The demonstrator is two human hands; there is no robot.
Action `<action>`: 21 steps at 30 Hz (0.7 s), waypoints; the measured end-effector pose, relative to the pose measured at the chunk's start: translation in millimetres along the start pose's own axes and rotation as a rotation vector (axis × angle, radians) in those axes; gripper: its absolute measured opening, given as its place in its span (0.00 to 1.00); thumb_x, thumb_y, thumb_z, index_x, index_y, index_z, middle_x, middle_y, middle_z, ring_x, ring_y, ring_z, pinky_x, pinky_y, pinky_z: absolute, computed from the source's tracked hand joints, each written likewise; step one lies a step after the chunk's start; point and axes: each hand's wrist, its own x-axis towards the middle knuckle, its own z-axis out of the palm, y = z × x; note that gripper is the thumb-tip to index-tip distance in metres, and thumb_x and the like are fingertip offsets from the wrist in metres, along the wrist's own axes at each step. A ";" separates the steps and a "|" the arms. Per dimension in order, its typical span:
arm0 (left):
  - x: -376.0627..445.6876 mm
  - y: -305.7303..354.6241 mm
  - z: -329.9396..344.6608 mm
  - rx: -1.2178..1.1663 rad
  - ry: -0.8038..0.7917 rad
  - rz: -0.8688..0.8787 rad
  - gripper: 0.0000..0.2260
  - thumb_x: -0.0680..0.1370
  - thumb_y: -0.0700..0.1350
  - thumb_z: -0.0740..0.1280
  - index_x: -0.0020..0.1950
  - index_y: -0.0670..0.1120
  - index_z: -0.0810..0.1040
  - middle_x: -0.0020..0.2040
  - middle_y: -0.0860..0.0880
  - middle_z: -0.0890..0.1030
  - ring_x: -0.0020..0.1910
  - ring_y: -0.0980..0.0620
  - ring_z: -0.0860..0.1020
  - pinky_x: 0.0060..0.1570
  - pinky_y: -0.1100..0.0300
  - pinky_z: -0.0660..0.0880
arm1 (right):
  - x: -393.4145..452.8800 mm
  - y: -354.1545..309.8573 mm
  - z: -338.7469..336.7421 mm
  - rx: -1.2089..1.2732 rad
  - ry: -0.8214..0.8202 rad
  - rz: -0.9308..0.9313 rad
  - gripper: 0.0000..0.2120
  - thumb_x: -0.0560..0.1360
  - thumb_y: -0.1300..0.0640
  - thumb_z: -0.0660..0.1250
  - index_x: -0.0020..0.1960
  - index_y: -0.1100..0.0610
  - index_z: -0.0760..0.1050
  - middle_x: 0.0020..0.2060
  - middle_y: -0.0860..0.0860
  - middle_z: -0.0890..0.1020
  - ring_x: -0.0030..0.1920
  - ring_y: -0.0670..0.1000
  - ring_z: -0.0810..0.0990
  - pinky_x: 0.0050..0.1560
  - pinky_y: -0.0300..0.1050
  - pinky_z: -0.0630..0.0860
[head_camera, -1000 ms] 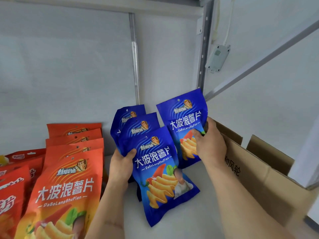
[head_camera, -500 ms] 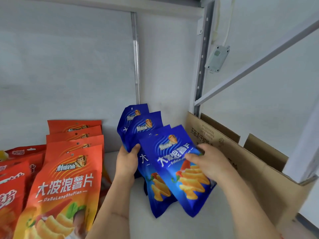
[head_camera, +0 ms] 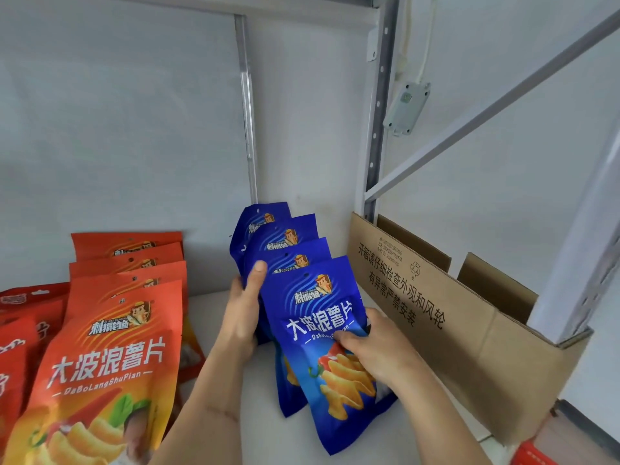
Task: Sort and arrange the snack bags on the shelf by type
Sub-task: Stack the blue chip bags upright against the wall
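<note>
Several blue chip bags (head_camera: pixel 283 234) stand in an overlapping row on the white shelf (head_camera: pixel 265 427), leaning toward the back wall. My left hand (head_camera: pixel 243 317) grips the left side of this row, thumb on the third bag. My right hand (head_camera: pixel 372 350) holds the front blue chip bag (head_camera: pixel 322 317), fingers over its lower right face, pressing it against the row. To the left stands a row of orange chip bags (head_camera: pixel 110 350) of the same brand. Red bags (head_camera: pixel 20 327) show at the far left edge.
An open cardboard box (head_camera: pixel 469 333) with printed text stands just right of the blue row, against the grey shelf upright (head_camera: pixel 375 135). A small grey electrical box (head_camera: pixel 406 107) hangs on the wall. A red item (head_camera: pixel 533 454) peeks in at the bottom right.
My right hand brought the separate blue bag from the right, tilted it down, then stood it at the front of the blue row. My left hand kept holding the row.
</note>
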 end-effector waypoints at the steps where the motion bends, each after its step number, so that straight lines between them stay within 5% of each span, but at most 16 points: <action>1: 0.1 -0.6 0.8 0.025 -0.017 0.004 0.27 0.71 0.59 0.73 0.66 0.51 0.71 0.56 0.46 0.86 0.50 0.42 0.86 0.53 0.42 0.82 | 0.5 0.5 1.0 0.001 0.001 0.003 0.27 0.69 0.37 0.71 0.63 0.46 0.70 0.56 0.46 0.78 0.54 0.47 0.80 0.55 0.51 0.80; 7: 10.0 -9.0 8.3 -0.080 0.031 -0.134 0.16 0.76 0.42 0.73 0.61 0.45 0.73 0.51 0.41 0.86 0.39 0.43 0.87 0.33 0.52 0.83 | -2.4 -1.8 -0.1 0.029 -0.012 0.035 0.21 0.76 0.41 0.67 0.63 0.48 0.66 0.54 0.44 0.79 0.54 0.48 0.79 0.55 0.48 0.77; 15: 35.7 -19.0 28.9 -0.039 0.014 -0.334 0.19 0.78 0.50 0.72 0.64 0.42 0.75 0.50 0.39 0.87 0.46 0.39 0.86 0.46 0.45 0.83 | 1.2 0.4 2.6 0.021 0.049 0.072 0.28 0.76 0.39 0.64 0.72 0.47 0.63 0.67 0.49 0.74 0.68 0.53 0.70 0.67 0.51 0.70; 21: 43.3 -16.7 30.2 0.120 -0.039 -0.344 0.21 0.77 0.56 0.72 0.62 0.42 0.76 0.47 0.41 0.88 0.47 0.40 0.86 0.52 0.45 0.82 | 9.2 5.3 -6.8 0.178 -0.035 0.049 0.23 0.75 0.43 0.68 0.67 0.45 0.66 0.57 0.43 0.79 0.56 0.46 0.78 0.54 0.45 0.74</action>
